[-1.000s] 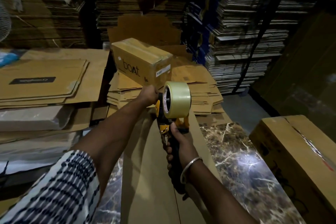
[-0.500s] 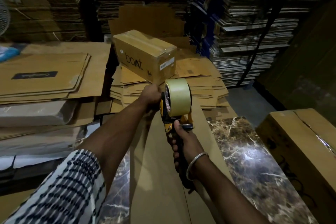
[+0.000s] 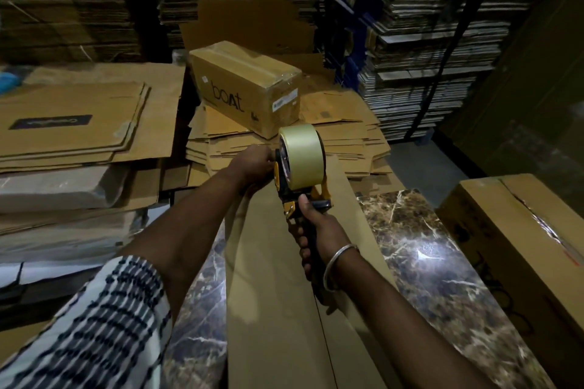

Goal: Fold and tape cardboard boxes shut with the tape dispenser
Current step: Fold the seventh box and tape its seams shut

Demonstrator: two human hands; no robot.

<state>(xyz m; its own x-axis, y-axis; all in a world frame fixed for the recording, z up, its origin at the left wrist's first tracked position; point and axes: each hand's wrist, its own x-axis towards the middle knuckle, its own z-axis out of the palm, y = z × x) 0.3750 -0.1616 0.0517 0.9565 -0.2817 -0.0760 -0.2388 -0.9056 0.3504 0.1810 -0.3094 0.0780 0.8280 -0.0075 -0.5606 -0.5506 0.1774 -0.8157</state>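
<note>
The far end of the long cardboard box (image 3: 284,309) is hidden behind the left hand (image 3: 252,164) and the tape roll (image 3: 301,156), so where the tape meets the cardboard cannot be made out. The left hand's fingers curl over that far end beside the dispenser; what they pinch is unclear. The right hand (image 3: 319,230), arm reaching forward with a bangle (image 3: 339,262) at the wrist, grips the handle of the tape dispenser (image 3: 297,196), held upright above the box's centre seam. The box lies lengthwise along the marble table (image 3: 426,262), cut off at the near edge. Beyond the far edge, a taped "boAt" box (image 3: 246,88) sits on flattened cartons (image 3: 344,148). Another sealed box (image 3: 521,246) stands at the right edge.
</note>
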